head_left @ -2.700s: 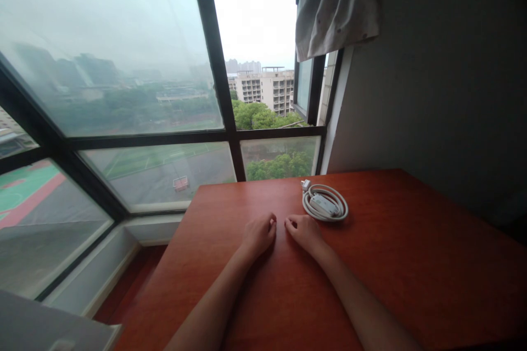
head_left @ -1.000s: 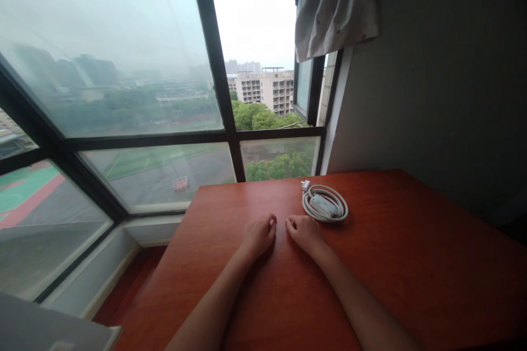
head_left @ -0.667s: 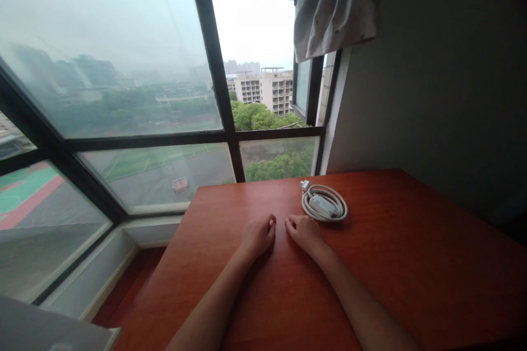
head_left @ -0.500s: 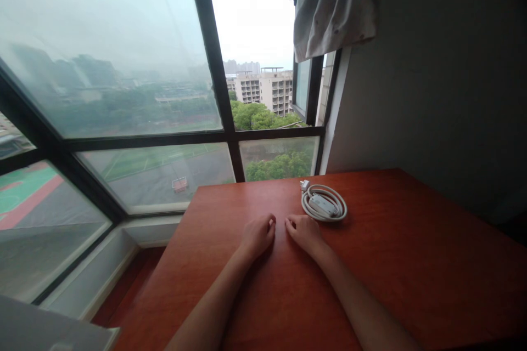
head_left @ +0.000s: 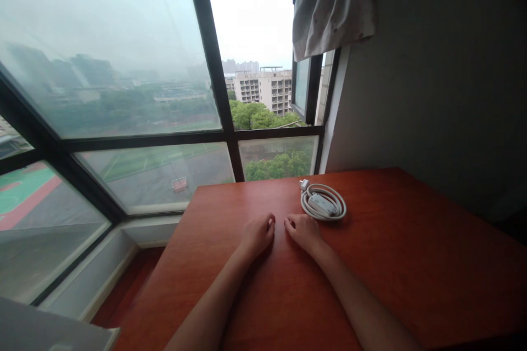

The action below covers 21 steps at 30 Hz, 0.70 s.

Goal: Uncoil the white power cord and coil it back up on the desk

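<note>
Left hand (head_left: 257,234) and right hand (head_left: 303,230) rest side by side on the red-brown bench (head_left: 411,252), narrow gap between the 2. Fingers of both curl inward, together, in loose fists. 1 off-white coiled cable (head_left: 341,204) lies flat on the bench, just beyond the right hand and to its right, near the far edge; touching or not, cannot tell. Pale box (head_left: 322,204) sits within the loops; plug (head_left: 304,184) juts out at far left of the coil. Dark-framed window (head_left: 228,135) behind, spotted curtain (head_left: 335,13) hanging upper right.
</note>
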Tool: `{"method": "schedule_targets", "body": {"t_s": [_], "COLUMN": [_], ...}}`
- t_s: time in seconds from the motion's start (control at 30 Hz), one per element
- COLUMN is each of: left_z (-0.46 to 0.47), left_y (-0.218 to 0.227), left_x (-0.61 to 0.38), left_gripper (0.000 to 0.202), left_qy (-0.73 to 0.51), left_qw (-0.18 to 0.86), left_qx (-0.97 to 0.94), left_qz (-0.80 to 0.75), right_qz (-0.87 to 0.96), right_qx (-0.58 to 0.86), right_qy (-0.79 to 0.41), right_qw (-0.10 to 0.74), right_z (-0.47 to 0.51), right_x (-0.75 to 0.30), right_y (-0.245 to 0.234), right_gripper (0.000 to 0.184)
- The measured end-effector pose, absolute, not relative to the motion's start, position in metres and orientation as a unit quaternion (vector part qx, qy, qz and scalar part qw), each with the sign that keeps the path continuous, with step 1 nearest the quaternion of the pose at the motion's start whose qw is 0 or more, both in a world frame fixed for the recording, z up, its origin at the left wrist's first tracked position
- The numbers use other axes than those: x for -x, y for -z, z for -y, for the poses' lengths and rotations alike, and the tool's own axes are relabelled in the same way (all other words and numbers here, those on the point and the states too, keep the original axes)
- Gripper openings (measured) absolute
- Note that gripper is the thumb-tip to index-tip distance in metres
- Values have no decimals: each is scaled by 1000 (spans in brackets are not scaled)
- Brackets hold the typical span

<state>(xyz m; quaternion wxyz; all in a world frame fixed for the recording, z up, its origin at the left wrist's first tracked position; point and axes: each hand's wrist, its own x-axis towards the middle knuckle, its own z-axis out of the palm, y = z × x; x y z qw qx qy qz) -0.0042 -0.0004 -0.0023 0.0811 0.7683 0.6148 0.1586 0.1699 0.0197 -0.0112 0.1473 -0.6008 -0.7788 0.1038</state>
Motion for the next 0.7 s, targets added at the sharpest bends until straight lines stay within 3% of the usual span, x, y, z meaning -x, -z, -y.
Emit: {"method": "schedule_targets", "body": {"t_s": [0.7], "left_z": [-1], "left_y": [6], "left_x": [3], "left_gripper": [34], "left_qy": [-179], "left_qw": [79], "left_qx": [-765], "left_qz": [-614], "right_qz": [778], "right_qx": [600], "right_qy": [-108], "right_qw": [152], "right_z": [-20], "right_x": [-170], "right_y": [12], "right_gripper": [34]}}
